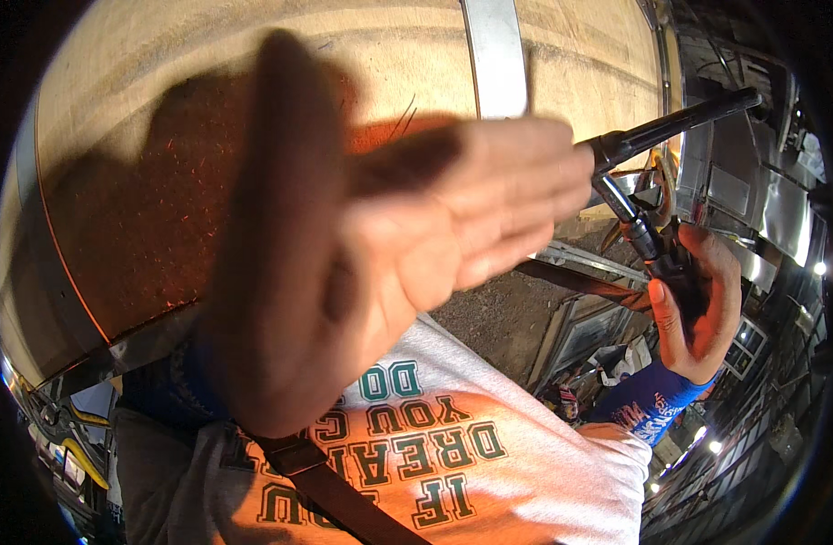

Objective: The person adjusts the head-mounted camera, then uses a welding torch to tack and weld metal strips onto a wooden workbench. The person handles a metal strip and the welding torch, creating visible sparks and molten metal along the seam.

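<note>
My left hand (434,218), slightly blurred, spans the middle of the view close to the camera. Its palm shows, the thumb points up and the fingers stretch toward the right. On the right side, my right hand (702,304) is closed around the dark body of a black hand tool (646,238). A shiny metal shaft rises from that tool to a long black bar (693,123), which slants up to the right. The fingertips of my left hand overlap the bar's near end; whether they touch it I cannot tell.
Beyond my hands stands a large tan wood-like panel (580,77), crossed by a metal strip (498,59) and partly in reddish shadow. A brown strap (598,286) runs beside my right hand. Metal frames and clutter lie at the right, above the dirt floor (493,322).
</note>
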The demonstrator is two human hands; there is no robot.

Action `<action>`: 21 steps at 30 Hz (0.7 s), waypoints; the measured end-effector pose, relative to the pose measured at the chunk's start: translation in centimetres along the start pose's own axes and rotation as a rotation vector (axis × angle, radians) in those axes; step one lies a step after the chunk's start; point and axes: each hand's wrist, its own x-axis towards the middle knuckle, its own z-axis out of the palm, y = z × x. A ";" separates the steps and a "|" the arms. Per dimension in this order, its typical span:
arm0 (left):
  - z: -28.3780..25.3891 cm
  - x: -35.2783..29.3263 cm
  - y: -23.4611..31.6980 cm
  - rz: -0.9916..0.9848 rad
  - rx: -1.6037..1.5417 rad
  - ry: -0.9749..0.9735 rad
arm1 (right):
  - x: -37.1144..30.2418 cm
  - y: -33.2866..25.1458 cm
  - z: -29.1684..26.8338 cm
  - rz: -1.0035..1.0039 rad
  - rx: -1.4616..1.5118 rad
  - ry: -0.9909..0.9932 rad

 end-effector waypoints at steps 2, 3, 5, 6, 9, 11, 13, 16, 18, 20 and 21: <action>0.3 -0.2 0.3 -0.033 0.015 0.005 | 0.0 0.2 0.0 0.003 0.000 0.021; 0.4 -0.1 0.5 -0.049 0.020 0.006 | 0.0 0.2 0.1 0.003 0.008 0.019; 0.6 -0.1 1.0 -0.082 0.029 0.002 | 0.0 0.5 -0.1 -0.040 -0.015 -0.004; 0.7 0.0 1.3 -0.097 0.035 -0.001 | 0.1 0.6 -0.1 -0.054 -0.033 -0.008; 1.0 0.3 2.1 -0.137 0.045 -0.012 | 0.0 0.7 -0.1 -0.045 -0.010 -0.018; 1.2 0.6 2.5 -0.168 0.055 -0.018 | 0.0 0.8 0.0 -0.046 0.015 -0.024; 1.5 0.9 3.0 -0.194 0.061 -0.026 | 0.0 0.8 0.0 -0.042 0.037 -0.034; 1.9 1.2 3.9 -0.247 0.073 -0.023 | 0.2 0.5 0.0 -0.048 0.026 -0.068; 2.4 1.2 4.5 -0.386 0.085 0.016 | 0.4 0.1 -0.2 -0.061 -0.057 -0.090; 2.7 1.1 4.7 -0.375 0.113 0.024 | 0.3 -0.1 0.0 0.003 -0.012 -0.056; 2.7 1.2 4.4 -0.404 0.113 0.080 | 0.3 -0.1 0.1 0.036 0.002 -0.028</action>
